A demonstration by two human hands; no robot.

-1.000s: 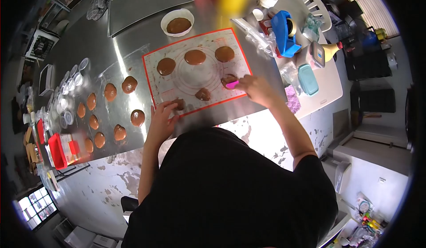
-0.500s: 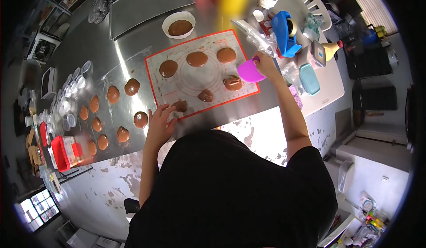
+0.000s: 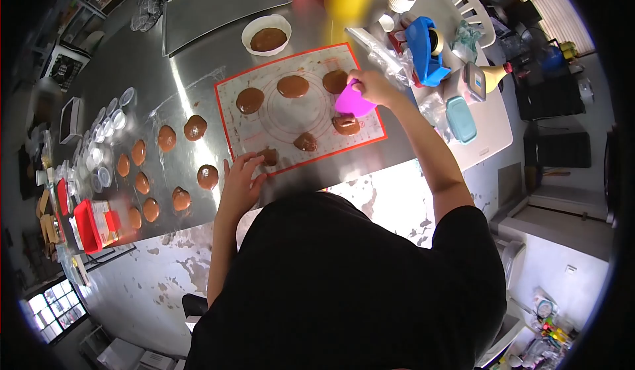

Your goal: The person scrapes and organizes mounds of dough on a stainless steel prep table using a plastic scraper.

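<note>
My right hand (image 3: 374, 87) has moved the pink scraper (image 3: 352, 103) back over the mat (image 3: 278, 115), at 2 o'clock. My fingers pinch its top edge; its long axis runs from 10 to 4. My left hand (image 3: 239, 181), fingers spread, presses the mat's near edge beside a brown blob (image 3: 267, 156).

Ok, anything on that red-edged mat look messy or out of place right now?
Yes. The three brown rounds along the near edge of the baking mat look scraped up and lumpy, for instance the one at, while the far row, such as, lies flat and round. The right hand holds a pink scraper above them.
</note>
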